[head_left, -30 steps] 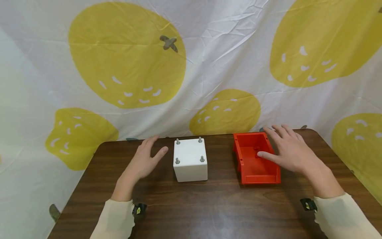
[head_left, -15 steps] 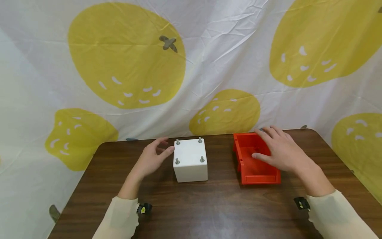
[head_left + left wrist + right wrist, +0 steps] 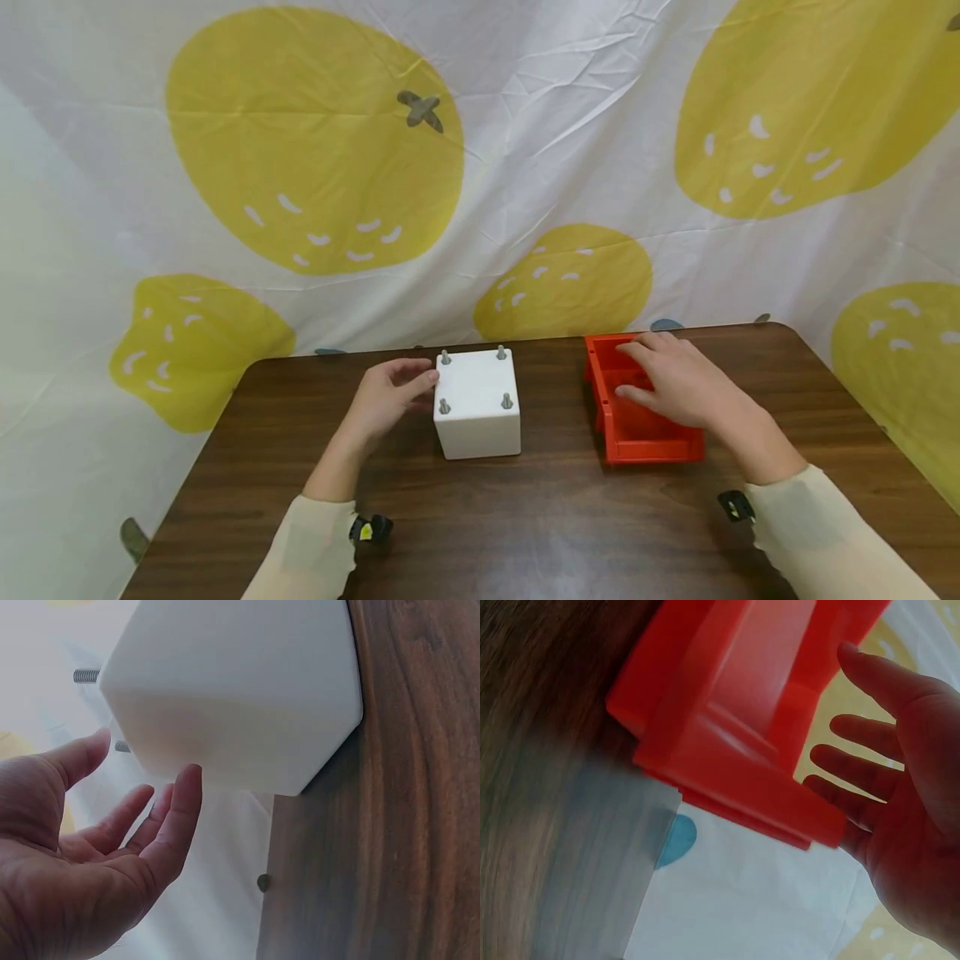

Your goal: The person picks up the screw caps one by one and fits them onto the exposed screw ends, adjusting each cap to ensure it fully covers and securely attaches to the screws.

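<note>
A white cube-shaped block (image 3: pixel 477 433) stands on the brown table, with several threaded metal studs (image 3: pixel 507 401) pointing up near the corners of its top. At its left side is my left hand (image 3: pixel 381 402), thumb by the upper edge and fingers loosely bent. In the left wrist view the fingertips (image 3: pixel 190 780) come right up to the block's side face. My right hand (image 3: pixel 678 385) hovers over the red open-front bin (image 3: pixel 654 451), fingers spread and nothing in them. The hand covers part of the bin's inside in the head view.
The wood-grain table (image 3: pixel 555 517) ends at its back edge against a white cloth (image 3: pixel 570 150) printed with yellow fruit. A strip of table separates block and bin. A small black device (image 3: pixel 371 528) sits at the left cuff, another (image 3: pixel 736 505) at the right.
My left hand has moved right, up to the block's side, its fingers bending more. My right hand has moved left over the bin. Block and bin have stayed in place.
</note>
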Motion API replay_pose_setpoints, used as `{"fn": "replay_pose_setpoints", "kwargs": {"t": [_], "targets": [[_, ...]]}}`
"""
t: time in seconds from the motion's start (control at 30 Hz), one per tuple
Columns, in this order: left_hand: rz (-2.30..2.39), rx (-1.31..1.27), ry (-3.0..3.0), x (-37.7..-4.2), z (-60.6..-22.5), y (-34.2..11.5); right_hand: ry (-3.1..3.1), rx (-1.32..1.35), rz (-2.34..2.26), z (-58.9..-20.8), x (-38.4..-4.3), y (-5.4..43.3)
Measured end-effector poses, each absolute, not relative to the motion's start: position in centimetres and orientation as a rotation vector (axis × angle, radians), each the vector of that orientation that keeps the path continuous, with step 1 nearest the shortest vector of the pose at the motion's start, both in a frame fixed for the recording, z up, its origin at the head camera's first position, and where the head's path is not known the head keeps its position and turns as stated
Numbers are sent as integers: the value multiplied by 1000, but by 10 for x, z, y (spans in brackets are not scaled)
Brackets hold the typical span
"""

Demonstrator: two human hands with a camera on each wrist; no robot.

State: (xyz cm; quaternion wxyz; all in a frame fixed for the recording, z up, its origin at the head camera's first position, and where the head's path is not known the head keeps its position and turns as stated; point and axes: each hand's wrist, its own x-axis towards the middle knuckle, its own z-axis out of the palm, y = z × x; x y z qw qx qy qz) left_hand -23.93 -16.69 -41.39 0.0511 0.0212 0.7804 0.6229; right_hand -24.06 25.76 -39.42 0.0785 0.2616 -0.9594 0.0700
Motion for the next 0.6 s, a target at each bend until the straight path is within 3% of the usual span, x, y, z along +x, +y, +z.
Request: {"fn": "replay_pose_setpoints", "kwargs": {"t": [0.6], "targets": [[1985,-24,2275,-239,-419,-161,-3095,776,399,-407,-264,238]]}}
